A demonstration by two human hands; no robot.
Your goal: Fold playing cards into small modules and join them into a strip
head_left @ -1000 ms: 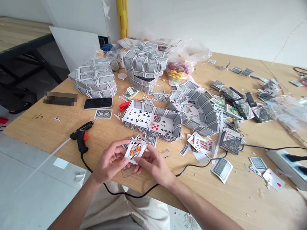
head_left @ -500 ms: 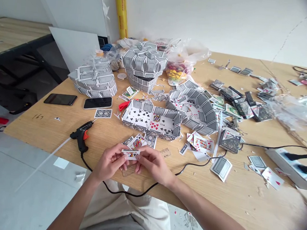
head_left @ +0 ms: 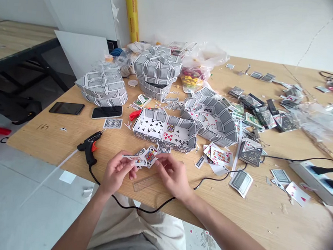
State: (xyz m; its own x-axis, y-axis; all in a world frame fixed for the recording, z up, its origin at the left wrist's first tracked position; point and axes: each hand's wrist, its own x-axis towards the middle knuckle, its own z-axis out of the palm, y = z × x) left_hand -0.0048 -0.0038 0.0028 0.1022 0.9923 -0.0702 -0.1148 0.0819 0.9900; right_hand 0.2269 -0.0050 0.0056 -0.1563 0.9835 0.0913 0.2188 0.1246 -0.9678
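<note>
My left hand (head_left: 117, 172) pinches a folded playing card (head_left: 134, 160) just above the table's near edge. My right hand (head_left: 174, 175) hovers beside it with fingers loosely apart and nothing in them, its fingertips close to a small pile of face cards (head_left: 150, 155) on the wooden table (head_left: 264, 211). A clear ruler (head_left: 146, 182) lies flat between and below my hands. Just beyond them stands an open rectangular tray made of playing cards (head_left: 166, 130).
A black hot glue gun (head_left: 88, 149) lies to the left, its cable (head_left: 147, 207) looping under my wrists. Two phones (head_left: 107, 112) rest at the left. Card-built boxes (head_left: 157, 71), loose cards (head_left: 240, 182), plastic bags and a power strip (head_left: 316, 181) crowd the back and right.
The card that both hands held has been folded flat and now stays in my left hand alone. My right hand has let go and moved slightly right. The ruler is uncovered.
</note>
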